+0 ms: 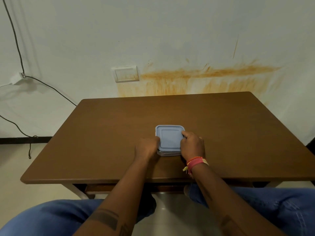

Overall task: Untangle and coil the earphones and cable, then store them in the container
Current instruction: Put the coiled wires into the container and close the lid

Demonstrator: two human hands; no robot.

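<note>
At the near middle of the brown bench (221, 133) sits a small square container (168, 153) with a pale blue lid (169, 137) seated on it; only a thin strip of its clear wall shows under the lid's near edge. The left hand (146, 148) is curled against the lid's left edge, fingers tucked at the rim, and the right hand (192, 145) wraps the right edge with its thumb on the lid's upper corner, so both grip the box. No earphones or cable lie anywhere on the bench. My guess is that they are either already inside, with the lid being pressed home as the final step, or this is the opening move and the lid is about to be prised off. Either way, the next move calls for even pressure around the rim. The contents are hidden by the opaque lid, and the left fingertips cannot be made out.
</note>
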